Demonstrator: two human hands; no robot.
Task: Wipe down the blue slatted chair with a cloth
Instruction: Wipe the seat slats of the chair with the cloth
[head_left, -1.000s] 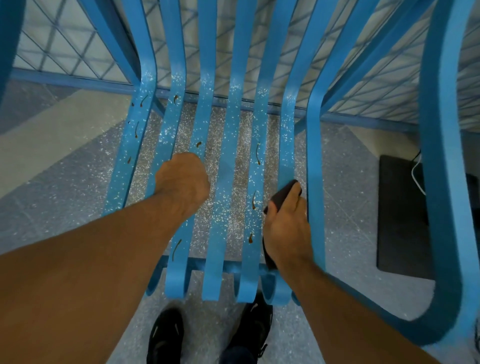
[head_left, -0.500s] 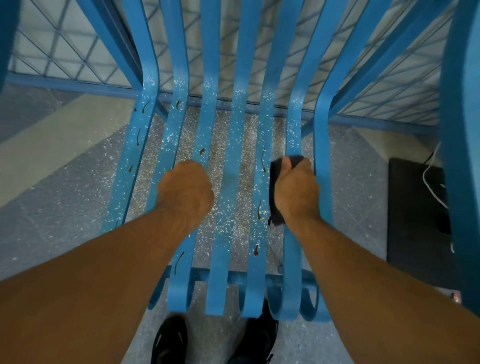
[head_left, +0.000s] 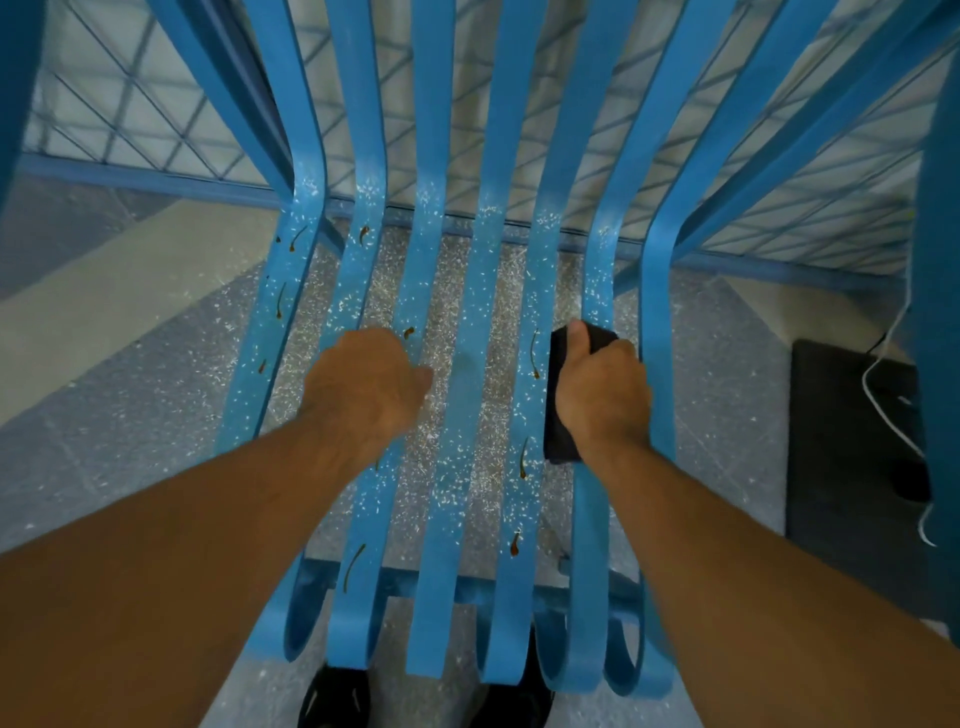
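Head view: speckled floor (head_left: 130, 415) under chair (head_left: 431, 519).

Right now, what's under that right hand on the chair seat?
The right hand grips a dark cloth lying along one blue slat. The part of the slat beneath cloth and hand is covered, so any specks there cannot be seen.

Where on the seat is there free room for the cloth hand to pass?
Free: the two middle slats between left hand and right hand; also the rear stretch up to the backrest bend. Crowded: cloth and right hand sit right beside the outer slat.
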